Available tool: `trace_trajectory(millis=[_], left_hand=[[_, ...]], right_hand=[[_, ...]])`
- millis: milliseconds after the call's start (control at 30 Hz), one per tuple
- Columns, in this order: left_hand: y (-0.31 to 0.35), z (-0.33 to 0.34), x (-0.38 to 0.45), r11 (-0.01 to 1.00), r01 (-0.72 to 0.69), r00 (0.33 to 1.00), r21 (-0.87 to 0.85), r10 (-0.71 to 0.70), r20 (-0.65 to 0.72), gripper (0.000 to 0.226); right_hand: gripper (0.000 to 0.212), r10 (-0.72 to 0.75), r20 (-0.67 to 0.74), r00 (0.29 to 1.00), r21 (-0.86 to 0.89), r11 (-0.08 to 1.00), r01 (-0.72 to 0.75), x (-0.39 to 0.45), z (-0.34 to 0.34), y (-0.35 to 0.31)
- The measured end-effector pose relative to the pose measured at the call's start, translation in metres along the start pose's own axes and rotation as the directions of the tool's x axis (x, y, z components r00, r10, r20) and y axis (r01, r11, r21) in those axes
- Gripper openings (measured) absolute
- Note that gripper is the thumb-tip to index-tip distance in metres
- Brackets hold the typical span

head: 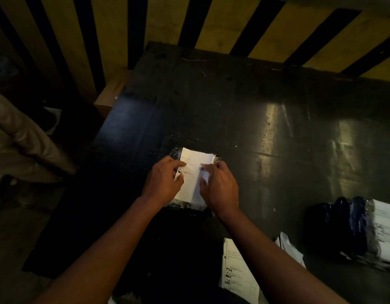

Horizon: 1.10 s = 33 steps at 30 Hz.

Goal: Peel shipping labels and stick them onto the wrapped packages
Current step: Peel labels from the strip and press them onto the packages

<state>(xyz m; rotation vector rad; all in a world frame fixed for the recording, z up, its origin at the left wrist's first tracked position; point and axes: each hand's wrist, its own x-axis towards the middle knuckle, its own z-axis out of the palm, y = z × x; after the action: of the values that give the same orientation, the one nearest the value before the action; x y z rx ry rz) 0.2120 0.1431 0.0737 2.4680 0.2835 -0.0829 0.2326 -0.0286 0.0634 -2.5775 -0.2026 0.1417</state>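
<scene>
Dim light; print on the white rectangular paper shipping label (193, 172) is unreadable, and the dark plastic-wrapped package (189, 207) under it is mostly hidden. Two wrapped packages in all: a second dark labelled one (352, 229) cut off at right. One loose label strip (238, 273) at the bottom edge. On the dark glossy table (277, 119), left hand (162, 181) pinches the label's left edge; right hand (220, 187) presses it, fingers loosely spread.

Dark, glossy table (266, 102) with light reflections on its right half. Behind it, a yellow-and-black striped wall (163, 23). Dim floor (9, 227) at left.
</scene>
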Motion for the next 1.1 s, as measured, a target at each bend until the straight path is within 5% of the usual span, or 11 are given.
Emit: trace_trajectory(millis=[167,300,467,767,1000,1100], left_hand=[[-0.011,-0.005,0.001,0.995,-0.017,1.000,0.102,0.019,-0.017,0.041],[-0.019,-0.006,-0.011,0.968,-0.194,0.981,0.157,0.195,0.007,0.046],[-0.026,0.012,-0.032,0.932,-0.270,0.949,0.242,0.214,0.233,0.069],[-0.028,0.020,-0.036,0.897,-0.262,0.941,0.355,0.156,0.300,0.069],[-0.033,0.019,-0.036,0.925,-0.269,0.939,0.269,0.189,0.288,0.072],[-0.033,0.020,-0.035,0.937,-0.256,0.941,0.239,0.184,0.285,0.071]], right_hand=[[0.045,0.064,0.030,0.998,-0.049,0.997,-0.062,0.003,-0.010,0.017],[0.034,-0.134,-0.044,0.990,-0.133,0.983,0.127,-0.010,-0.012,0.024],[0.060,-0.318,0.190,0.929,-0.121,0.931,0.344,-0.035,0.009,0.018],[0.072,-0.219,0.354,0.909,-0.296,0.896,0.332,0.015,0.010,0.002],[0.075,-0.087,0.282,0.956,-0.313,0.933,0.178,0.002,-0.001,0.032],[0.067,-0.209,0.271,0.939,-0.261,0.923,0.281,-0.002,0.003,0.026]])
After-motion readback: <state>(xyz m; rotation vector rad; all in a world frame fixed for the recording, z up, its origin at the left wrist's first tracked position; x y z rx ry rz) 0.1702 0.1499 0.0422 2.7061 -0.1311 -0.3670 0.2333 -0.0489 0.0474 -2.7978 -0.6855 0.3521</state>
